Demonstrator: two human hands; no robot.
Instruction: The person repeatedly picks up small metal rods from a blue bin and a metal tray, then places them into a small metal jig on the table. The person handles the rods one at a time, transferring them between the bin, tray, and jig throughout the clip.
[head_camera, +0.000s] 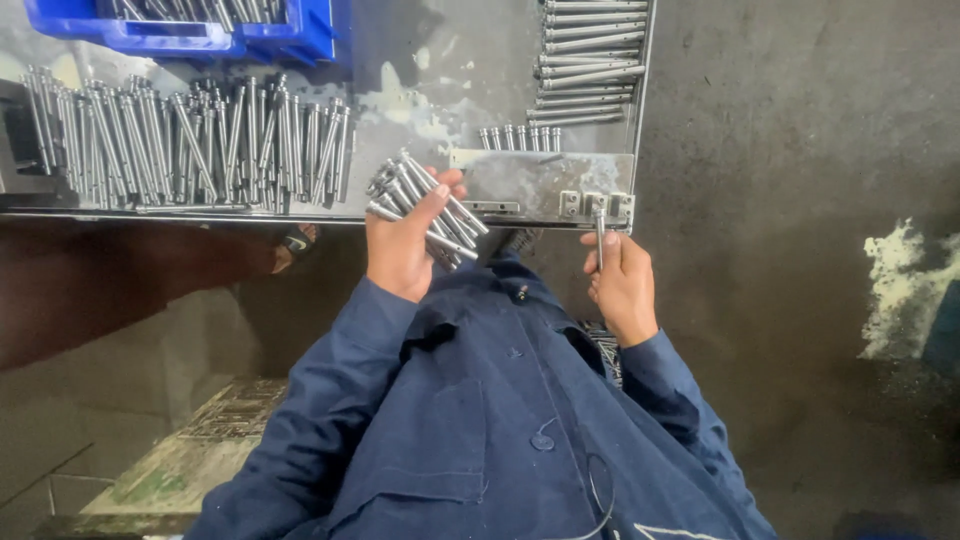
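Where the metal tabletop (420, 90) spreads across the upper view, its near edge runs just above both hands.

- Blue bin (180, 25): far left corner, rods inside.
- Loose pile of metal rods (190, 140): left half of tabletop, reaching the near edge.
- Stacked rods (590, 60): along the right edge, lying crosswise.
- Short row of rods (520, 137): near the right edge, just behind a small metal fixture (595, 205) at the near right corner.
- Left hand (405, 245): closed around a bundle of rods (425, 210), held over the near edge.
- Right hand (622, 280): pinching a single rod (600, 235) upright, its tip touching or just below the fixture; which, cannot tell.
- Dark blue jacket (480, 420): below the hands.
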